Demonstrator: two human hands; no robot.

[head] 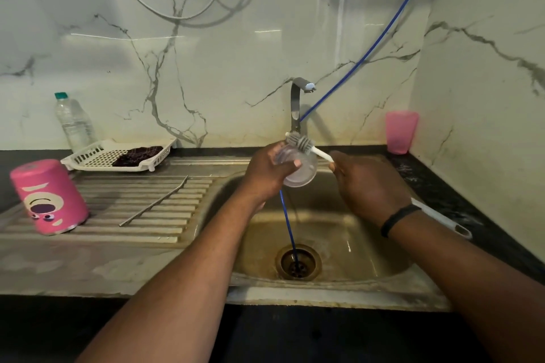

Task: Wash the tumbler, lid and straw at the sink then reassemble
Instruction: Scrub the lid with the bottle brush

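Note:
Over the sink basin, my left hand (269, 172) grips the clear round lid (303, 174), thumb across its face. My right hand (370, 186) holds the white handle of a bottle brush, whose grey bristle head (300, 143) lies against the lid's top edge; the handle's far end (448, 222) sticks out past my wrist. The pink tumbler (48, 196) with a cartoon face stands upside down on the drainboard at the left. A thin metal straw (154, 200) lies on the drainboard ridges between the tumbler and the basin.
The steel sink (368, 259) has a drain with a blue tube (287, 221) running into it. The tap (296, 103) stands behind my hands. A white rack (88, 156) with a dark cloth, a water bottle (73, 121) and a pink cup (401, 131) line the back.

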